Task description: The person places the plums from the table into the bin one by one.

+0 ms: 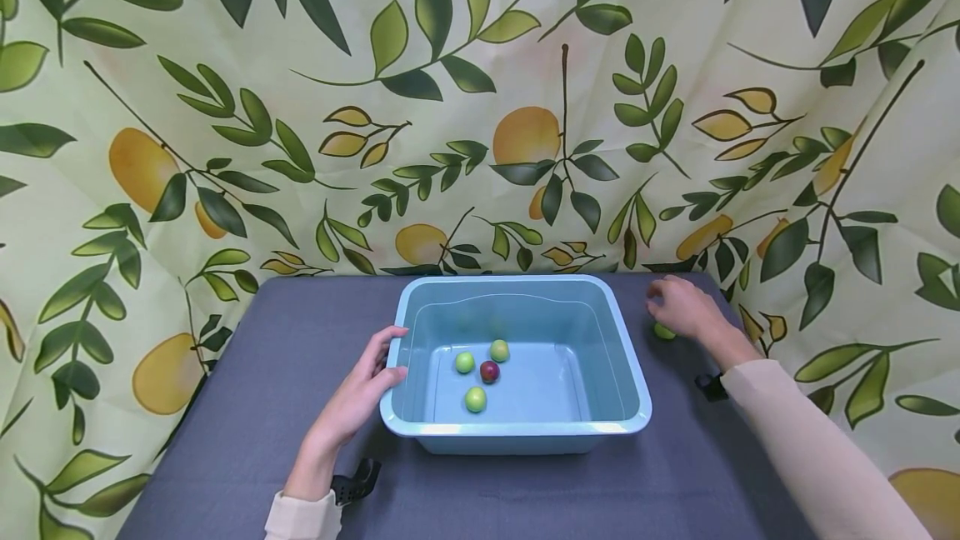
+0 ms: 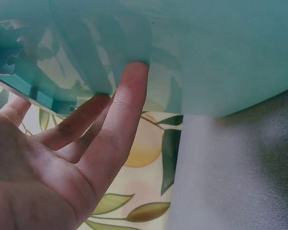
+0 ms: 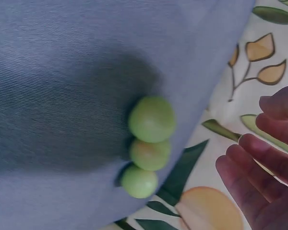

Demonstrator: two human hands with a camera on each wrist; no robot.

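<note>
In the head view a blue plastic tub [image 1: 525, 428] stands on the table. Three small round green fruits [image 1: 476, 399] and one dark red fruit [image 1: 490, 372] lie on its floor. My left hand [image 1: 360, 386] holds the tub's left rim. The left wrist view shows its fingers [image 2: 117, 120] against the outer wall, under the rim. My right hand [image 1: 686, 307], with nothing in its grasp, hovers over the table right of the tub. Below it, three green fruits [image 3: 152, 119] sit in a row in the right wrist view, apart from the loosely bent fingers [image 3: 245, 179].
A grey-blue cloth [image 1: 247, 407] covers the table. Behind and on both sides hangs a curtain [image 1: 465, 190] printed with leaves and orange fruit. The green fruits outside the tub lie close to the table's right edge. Black wrist straps [image 1: 358, 482] sit on both wrists.
</note>
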